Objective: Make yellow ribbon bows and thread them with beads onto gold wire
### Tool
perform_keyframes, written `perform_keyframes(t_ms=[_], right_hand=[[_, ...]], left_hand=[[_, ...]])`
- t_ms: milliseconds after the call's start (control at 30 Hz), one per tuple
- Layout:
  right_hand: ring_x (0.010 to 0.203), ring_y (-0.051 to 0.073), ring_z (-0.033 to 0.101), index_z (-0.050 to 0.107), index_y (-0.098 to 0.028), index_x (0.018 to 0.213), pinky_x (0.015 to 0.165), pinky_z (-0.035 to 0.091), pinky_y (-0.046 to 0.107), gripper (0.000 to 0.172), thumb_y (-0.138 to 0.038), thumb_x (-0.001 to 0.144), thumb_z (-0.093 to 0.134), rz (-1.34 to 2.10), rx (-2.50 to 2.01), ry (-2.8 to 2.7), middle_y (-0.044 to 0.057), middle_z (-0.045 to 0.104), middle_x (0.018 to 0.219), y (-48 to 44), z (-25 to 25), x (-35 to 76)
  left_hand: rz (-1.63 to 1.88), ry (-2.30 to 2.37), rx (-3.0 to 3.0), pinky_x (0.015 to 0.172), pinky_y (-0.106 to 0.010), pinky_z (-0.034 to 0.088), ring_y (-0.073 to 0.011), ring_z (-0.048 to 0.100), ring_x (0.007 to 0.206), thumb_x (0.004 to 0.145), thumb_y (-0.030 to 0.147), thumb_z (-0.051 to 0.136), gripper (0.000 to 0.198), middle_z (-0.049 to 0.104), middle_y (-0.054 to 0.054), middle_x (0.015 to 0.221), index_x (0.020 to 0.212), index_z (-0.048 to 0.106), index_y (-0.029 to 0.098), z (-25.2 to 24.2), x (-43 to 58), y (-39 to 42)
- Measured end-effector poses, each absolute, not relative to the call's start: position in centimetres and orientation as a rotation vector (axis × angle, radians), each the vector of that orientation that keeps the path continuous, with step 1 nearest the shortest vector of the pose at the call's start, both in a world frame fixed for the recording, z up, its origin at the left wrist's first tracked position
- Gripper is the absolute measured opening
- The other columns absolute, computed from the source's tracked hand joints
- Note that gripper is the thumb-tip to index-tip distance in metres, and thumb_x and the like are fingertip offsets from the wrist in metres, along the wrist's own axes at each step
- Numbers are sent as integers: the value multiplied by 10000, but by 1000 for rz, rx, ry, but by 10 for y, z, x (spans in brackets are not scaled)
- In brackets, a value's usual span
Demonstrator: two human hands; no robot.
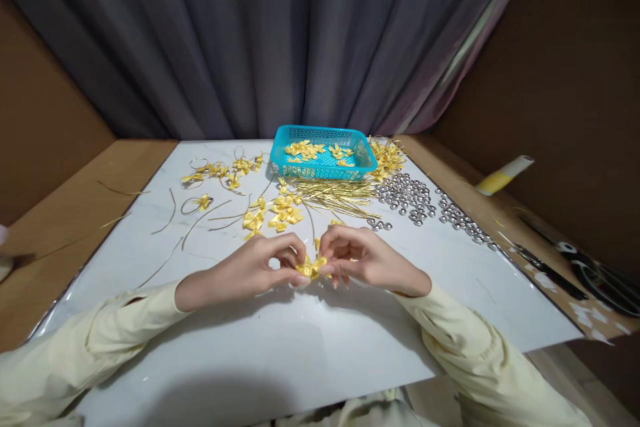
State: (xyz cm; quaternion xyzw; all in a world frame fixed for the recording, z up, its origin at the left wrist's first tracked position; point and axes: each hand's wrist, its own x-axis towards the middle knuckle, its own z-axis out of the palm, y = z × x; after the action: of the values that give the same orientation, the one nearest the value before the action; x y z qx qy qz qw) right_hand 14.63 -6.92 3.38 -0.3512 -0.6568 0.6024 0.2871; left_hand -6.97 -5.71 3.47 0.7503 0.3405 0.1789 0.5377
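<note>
- Head view, centre: left hand [250, 270] and right hand [367, 259] meet over the near-middle of the white desk [300, 353]; both wear pale yellow sleeves.
- Between them is a small yellow ribbon bow [311, 267], held just above the desk surface, approx. midway between the two wrists.
- Left-hand fingers [290, 257] are curled in, thumb and forefinger pinched shut on the bow's left side. Right-hand fingers [334, 240] are likewise closed on its right side, w/ the other fingers bent and tucked under.
- Handling (judged): the bow looks v. light, soft and easily crushed, and satin-type ribbon is prob. slippery. Best held at the centre knot w/ fingertips only, since the loops would flatten under pressure.
- Head view, mid-desk: loose bows [280, 212] lie scattered beyond the hands, some w/ thin gold wires [335, 192] attached. More wires lie in a bundle in front of the basket.
- Head view, far edge: a blue mesh basket [320, 172] holds more yellow bows.
- Head view, right: a cluster of small silver bells [407, 195] spreads toward the desk edge. Off the white sheet are dark tools [550, 272], type unclear, and a yellow-and-white roll [503, 175].
- Background: a grey curtain [250, 33] w/ brown panels either side.
</note>
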Motion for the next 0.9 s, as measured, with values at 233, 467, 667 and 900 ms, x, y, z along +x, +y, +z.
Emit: perform_keyframes(t_ms=[233, 467, 667, 900], right_hand=[[444, 93, 562, 499, -164, 697, 454, 457, 202, 248, -296, 738, 704, 1627, -986, -1813, -46, 548, 507, -69, 30, 149], [410, 78, 530, 493, -157, 660, 408, 438, 188, 288, -303, 701, 737, 1885, -991, -1745, -52, 539, 497, -68, 25, 147], [464, 82, 563, 480, -170, 723, 471, 465, 198, 213, -204, 734, 690, 1891, -937, -1731, -65, 547, 533, -67, 22, 145], [439, 84, 542, 481, -175, 696, 454, 457, 203, 221, -207, 721, 698, 1864, -992, -1803, -72, 529, 513, -66, 22, 147]], left_hand=[[361, 804, 1943, 572, -161, 401, -72, 546, 564, 822, 200, 612, 116, 610, 54, 636, 753, 527, 164, 37, -70, -57], [317, 733, 2082, 521, -129, 344, -46, 486, 508, 823, 158, 597, 110, 580, 63, 599, 727, 543, 153, 38, -69, -59], [362, 720, 2217, 536, -143, 336, -60, 463, 530, 841, 162, 546, 88, 562, 46, 636, 753, 548, 156, 36, -71, -58], [381, 689, 2345, 563, -175, 360, -97, 505, 582, 898, 212, 462, 146, 565, 11, 670, 785, 542, 166, 31, -72, -58]])
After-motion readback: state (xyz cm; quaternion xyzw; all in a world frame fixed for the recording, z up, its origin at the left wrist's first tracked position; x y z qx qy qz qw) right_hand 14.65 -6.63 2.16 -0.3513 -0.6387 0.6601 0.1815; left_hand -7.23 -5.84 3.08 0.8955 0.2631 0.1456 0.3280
